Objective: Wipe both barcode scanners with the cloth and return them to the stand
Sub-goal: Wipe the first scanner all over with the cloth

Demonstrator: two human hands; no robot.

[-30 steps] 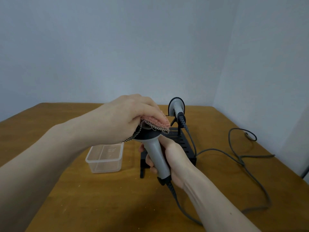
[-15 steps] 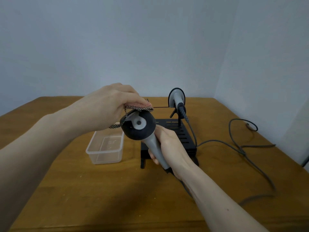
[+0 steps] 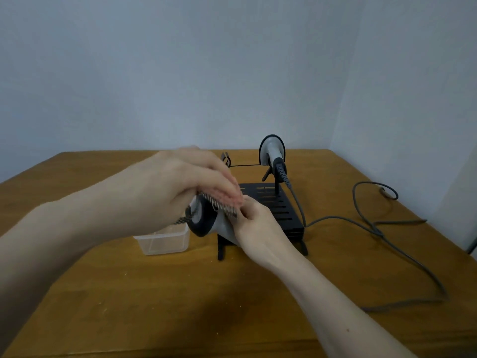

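My right hand (image 3: 258, 223) grips the grey handle of a barcode scanner (image 3: 206, 223), whose black round head points left and down, in front of the stand. My left hand (image 3: 180, 187) lies over the scanner's top and presses a pinkish cloth (image 3: 224, 205) with a checked edge against it; most of the cloth is hidden under my fingers. The second scanner (image 3: 272, 152) hangs on the right hook of the black stand (image 3: 278, 208), its cable running off to the right. The stand's left hook (image 3: 226, 158) holds nothing.
A clear plastic box (image 3: 162, 241) sits on the wooden table (image 3: 180, 306) left of the stand, partly behind my left wrist. Grey cables (image 3: 374, 228) loop across the table's right side. Walls stand behind and to the right.
The scanner in my right hand has tipped over, its head swinging down and left. My left hand has slid the cloth along the scanner's top toward my right hand.
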